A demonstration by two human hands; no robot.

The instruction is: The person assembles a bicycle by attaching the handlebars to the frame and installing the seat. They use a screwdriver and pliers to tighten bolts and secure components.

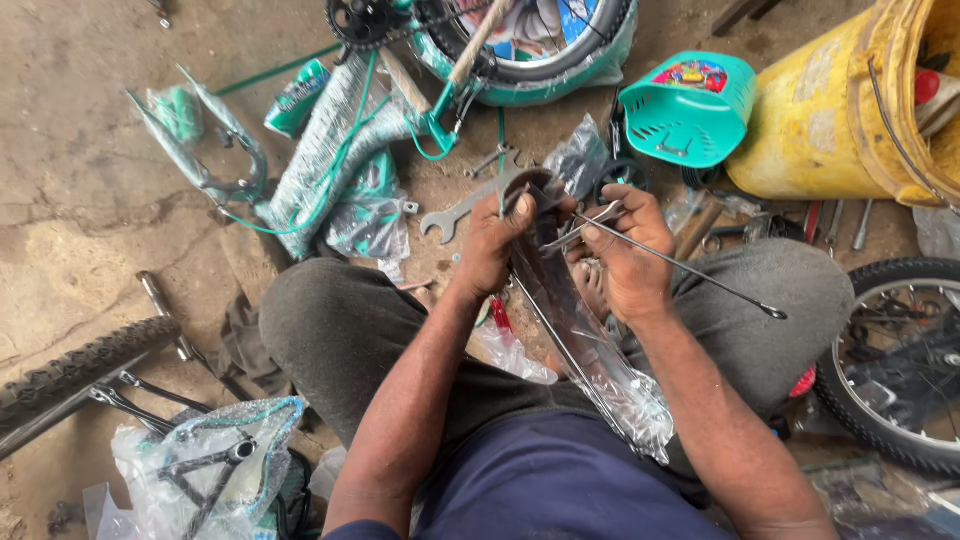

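Note:
I sit on the ground with my knees apart. My left hand (492,248) grips the top of a long dark curved part in clear plastic wrap (590,350) that runs down across my lap. My right hand (625,250) holds thin metal rods (690,272) against that part; one rod sticks out to the right and ends in a small eyelet above my right knee. A silver spanner (462,208) lies on the ground just beyond my left hand.
A teal bicycle frame in wrapping (340,150) and a teal-wrapped wheel (530,50) lie ahead. A teal basket (690,108) and yellow drum (840,100) stand at upper right. Tyres sit at left (80,370) and right (900,360). A bagged part (210,470) lies lower left.

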